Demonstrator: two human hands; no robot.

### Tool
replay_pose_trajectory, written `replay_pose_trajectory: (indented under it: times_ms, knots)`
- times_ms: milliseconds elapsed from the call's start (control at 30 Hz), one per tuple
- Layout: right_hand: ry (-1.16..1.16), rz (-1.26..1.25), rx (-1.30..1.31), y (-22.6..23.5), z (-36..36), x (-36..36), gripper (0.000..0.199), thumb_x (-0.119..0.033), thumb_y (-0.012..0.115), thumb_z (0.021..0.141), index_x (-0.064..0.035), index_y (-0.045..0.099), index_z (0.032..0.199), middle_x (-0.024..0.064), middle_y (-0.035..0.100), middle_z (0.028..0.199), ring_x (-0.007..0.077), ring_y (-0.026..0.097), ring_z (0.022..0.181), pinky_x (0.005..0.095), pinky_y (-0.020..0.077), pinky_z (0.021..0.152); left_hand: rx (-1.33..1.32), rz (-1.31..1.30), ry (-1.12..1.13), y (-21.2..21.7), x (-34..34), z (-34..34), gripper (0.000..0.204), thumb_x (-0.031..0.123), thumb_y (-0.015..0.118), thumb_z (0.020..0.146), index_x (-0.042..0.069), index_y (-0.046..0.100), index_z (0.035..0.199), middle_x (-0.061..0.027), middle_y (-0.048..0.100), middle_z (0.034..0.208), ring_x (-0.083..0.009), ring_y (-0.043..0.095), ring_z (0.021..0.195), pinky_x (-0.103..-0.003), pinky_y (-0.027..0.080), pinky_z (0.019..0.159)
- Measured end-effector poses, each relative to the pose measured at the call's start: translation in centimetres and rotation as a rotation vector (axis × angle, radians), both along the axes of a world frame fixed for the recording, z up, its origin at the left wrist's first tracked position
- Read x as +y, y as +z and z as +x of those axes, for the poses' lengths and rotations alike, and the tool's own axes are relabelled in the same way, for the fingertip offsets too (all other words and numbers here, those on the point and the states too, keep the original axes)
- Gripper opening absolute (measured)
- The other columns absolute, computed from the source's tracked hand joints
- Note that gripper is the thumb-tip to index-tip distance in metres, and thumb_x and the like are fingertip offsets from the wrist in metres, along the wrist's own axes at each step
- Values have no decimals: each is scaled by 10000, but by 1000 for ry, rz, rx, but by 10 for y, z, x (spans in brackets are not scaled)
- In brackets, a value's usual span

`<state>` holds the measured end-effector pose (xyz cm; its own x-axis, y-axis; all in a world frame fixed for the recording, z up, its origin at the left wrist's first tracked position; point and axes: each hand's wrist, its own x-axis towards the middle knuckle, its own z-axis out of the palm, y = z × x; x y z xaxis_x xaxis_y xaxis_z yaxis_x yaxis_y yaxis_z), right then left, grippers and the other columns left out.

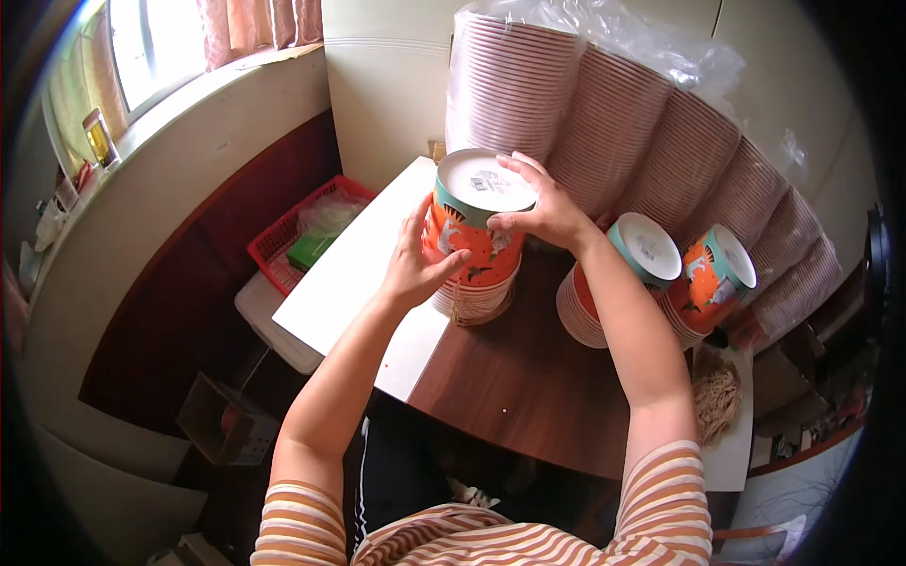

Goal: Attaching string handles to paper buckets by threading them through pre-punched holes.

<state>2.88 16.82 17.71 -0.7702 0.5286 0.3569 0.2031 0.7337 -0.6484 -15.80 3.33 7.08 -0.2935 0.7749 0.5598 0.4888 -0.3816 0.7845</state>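
Paper cups (pixel 475 247), orange with teal bands and a cartoon animal print, stand upside down in a short nested stack near the far edge of a dark wooden tabletop (pixel 528 377), the white round base of the topmost cup facing up. Both hands are on the stack. The left hand (pixel 415 264) wraps the orange side from the left, fingers curled partway and thumb pressed across the front of the print. The right hand (pixel 543 208) lies over the top, fingers spread along the far rim of the white base and thumb pinching the near rim, so the uppermost cup is gripped between them. Both forearms rise from the lower edge, bare below orange-and-white striped sleeves (pixel 661 509), elbows out and wrists bent inward to the cups. Just right of the forearm, two more stacks of the same cups (pixel 651 259) lean on their sides, white bases tilted toward the camera. Behind them, long rows of nested cups in clear plastic wrap (pixel 604 104) arch against the wall. A white board (pixel 349 283) lies under the stack's left edge, and a red basket (pixel 283 241) sits lower, to the left, beneath a window (pixel 156 47).
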Motion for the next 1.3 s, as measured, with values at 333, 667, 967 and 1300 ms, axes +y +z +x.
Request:
replay_pose_trajectory:
  times_ms: [333,667,967,1300]
  knots:
    - [3,-10,16,-3,2,-6,966,-390,847,608,-35,429,1403,288,228,1507,349,295,1398,399,257,1134,6,38,8,-7,-5,4,969,366,807,735,38,270,1471,-237,436,1361,-360,439,1281,-447,384,1049]
    - [-12,4,8,-14,0,-7,973,-400,852,618,-22,420,1404,284,222,1510,356,280,1403,410,255,1137,-29,25,-28,-34,-8,2,947,340,813,752,26,277,1466,-234,407,1427,-334,414,1329,-419,388,1058]
    - [-43,-60,214,-42,7,-6,1126,-412,833,679,-2,173,1494,242,246,1514,314,247,1416,395,191,1160,-155,25,142,-61,-24,12,686,253,757,818,39,427,1379,-173,493,1322,-296,493,1238,-413,430,1001]
    - [-27,-462,347,-89,37,-28,743,-194,689,866,-12,279,1458,151,505,1357,222,464,1266,336,376,1043,-122,92,179,-70,-37,25,557,159,739,806,60,504,1301,-164,482,1348,-290,474,1253,-423,429,990]
